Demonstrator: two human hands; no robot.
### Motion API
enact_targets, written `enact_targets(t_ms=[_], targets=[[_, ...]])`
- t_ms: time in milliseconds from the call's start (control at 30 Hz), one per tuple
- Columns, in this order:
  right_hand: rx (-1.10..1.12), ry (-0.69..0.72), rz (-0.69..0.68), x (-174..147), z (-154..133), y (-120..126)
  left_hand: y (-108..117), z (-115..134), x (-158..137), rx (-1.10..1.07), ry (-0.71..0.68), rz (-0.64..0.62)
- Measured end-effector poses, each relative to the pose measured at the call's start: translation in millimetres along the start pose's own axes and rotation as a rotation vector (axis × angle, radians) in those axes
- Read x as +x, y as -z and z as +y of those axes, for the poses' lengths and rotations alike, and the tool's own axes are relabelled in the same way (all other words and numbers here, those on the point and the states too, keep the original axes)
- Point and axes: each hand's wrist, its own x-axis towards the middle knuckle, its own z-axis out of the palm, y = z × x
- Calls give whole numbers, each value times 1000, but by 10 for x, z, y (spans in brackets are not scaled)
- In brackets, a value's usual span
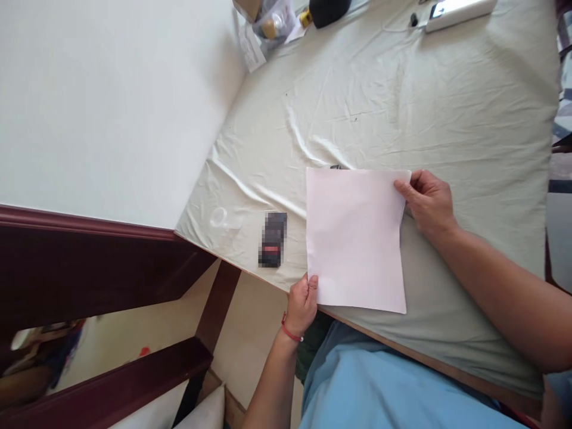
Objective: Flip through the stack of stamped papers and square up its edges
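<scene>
- A pale pink paper (pixel 355 238) lies flat on the table (pixel 447 107), near the edge by the person's body
- The left hand (pixel 301 304) grips the paper's near left corner, fingers curled shut around the edge, thumb on top
- A red band (pixel 289 330) circles the left wrist
- The right hand (pixel 426 199) pinches the far right corner, thumb and fingertips closed on the sheet, which curls up slightly there
- The two hands hold opposite corners, so the paper lies spread between them
- A wrinkled grey-green cloth (pixel 379 89) covers the table
- A small dark block (pixel 272 238), blurred out, lies on the cloth just left of the paper, not touching it
- A bit of something dark (pixel 337 167) peeks from under the paper's far edge; what it is cannot be told
- At the far end of the table, well apart from the hands, sit a white device (pixel 460 12), a black thing (pixel 328 11) and a clear bag (pixel 272 24)
- A white wall (pixel 111 101) with a dark wooden rail (pixel 89 250) stands to the left
- A blue shirt (pixel 379 387) fills the bottom of the view
</scene>
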Motion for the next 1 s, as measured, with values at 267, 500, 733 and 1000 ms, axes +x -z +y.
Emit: enact_targets(t_ms=[267, 500, 733, 1000], targets=[[-158, 72, 45, 7, 73, -29, 30, -113, 115, -75, 71, -68], [-169, 29, 44, 8, 53, -9, 4, -138, 138, -197, 167, -67], [-180, 78, 98, 5, 72, -15, 2, -147, 135, -166, 162, -49], [-210, 110, 142, 20, 147, 1, 1, -125, 137, -150, 155, -44]])
